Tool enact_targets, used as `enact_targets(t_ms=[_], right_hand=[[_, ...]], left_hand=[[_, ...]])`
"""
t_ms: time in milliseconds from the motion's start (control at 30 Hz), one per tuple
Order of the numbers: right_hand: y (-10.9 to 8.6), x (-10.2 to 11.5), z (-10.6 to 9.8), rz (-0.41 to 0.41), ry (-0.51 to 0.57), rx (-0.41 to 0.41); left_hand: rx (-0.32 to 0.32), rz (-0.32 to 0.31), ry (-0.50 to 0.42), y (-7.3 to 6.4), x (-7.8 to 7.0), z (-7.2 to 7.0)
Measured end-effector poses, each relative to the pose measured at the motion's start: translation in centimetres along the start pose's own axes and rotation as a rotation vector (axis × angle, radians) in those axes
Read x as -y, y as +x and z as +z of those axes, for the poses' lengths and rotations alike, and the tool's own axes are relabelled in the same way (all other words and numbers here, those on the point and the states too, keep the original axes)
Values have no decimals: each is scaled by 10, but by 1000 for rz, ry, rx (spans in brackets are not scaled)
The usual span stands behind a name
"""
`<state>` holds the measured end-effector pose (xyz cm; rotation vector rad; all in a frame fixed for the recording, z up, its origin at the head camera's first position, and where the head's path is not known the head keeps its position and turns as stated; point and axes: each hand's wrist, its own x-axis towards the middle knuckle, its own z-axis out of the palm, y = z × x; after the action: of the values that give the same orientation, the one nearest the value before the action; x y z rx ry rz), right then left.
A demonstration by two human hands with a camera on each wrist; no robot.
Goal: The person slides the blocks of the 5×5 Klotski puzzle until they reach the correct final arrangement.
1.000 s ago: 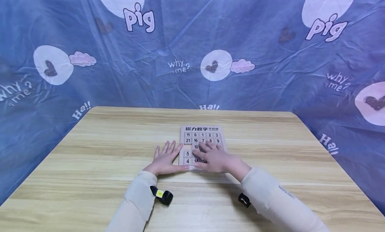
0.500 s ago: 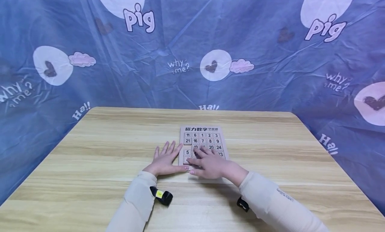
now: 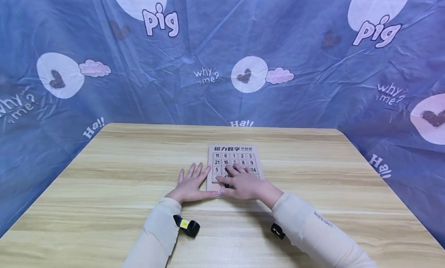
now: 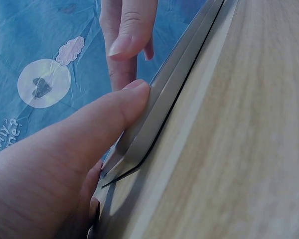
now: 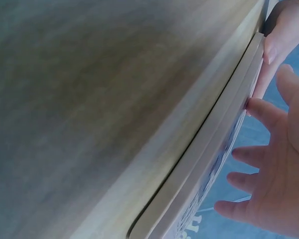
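Observation:
A sliding number puzzle (image 3: 210,156) with a grey frame lies flat on the table. My left hand (image 3: 190,186) rests with fingers spread along its left side, and the thumb (image 4: 117,107) presses the near left corner. Over the lower part of the puzzle reaches my right hand (image 3: 246,184), fingers extended and apart. Its index fingertip (image 5: 255,104) touches a tile in the left column, fourth row, covering most of the number. Tile 5 (image 3: 217,170) sits just above that one. A bare slot (image 3: 217,187) shows at the bottom of the column. Several middle tiles are hidden under the right hand.
The wood-grain table (image 3: 139,156) extends around the puzzle on all sides. Behind it hangs a blue printed cloth (image 3: 194,98). A black camera strap (image 3: 187,226) is on the left sleeve and another camera (image 3: 277,231) on the right.
Tile 5 and the tile below it have slid one row away from me, so the gap moved from the third row to the bottom. My right hand dipped nearer, then went forward; the left stayed.

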<state>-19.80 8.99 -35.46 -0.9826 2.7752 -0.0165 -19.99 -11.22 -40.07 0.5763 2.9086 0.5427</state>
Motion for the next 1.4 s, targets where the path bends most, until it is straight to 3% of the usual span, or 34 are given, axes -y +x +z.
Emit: enact_targets(t_ms=[333, 900, 1100, 1400], right_hand=[[-11, -8, 2, 5, 32, -42], [-82, -48, 5, 20, 81, -142], [-85, -47, 9, 24, 100, -153], [-76, -39, 11, 17, 129, -153]], left_hand=[[-2, 2, 1, 0, -1, 0], [3, 2, -11, 0, -2, -1], [3, 8, -10, -1, -1, 0], [2, -2, -20, 0, 0, 0]])
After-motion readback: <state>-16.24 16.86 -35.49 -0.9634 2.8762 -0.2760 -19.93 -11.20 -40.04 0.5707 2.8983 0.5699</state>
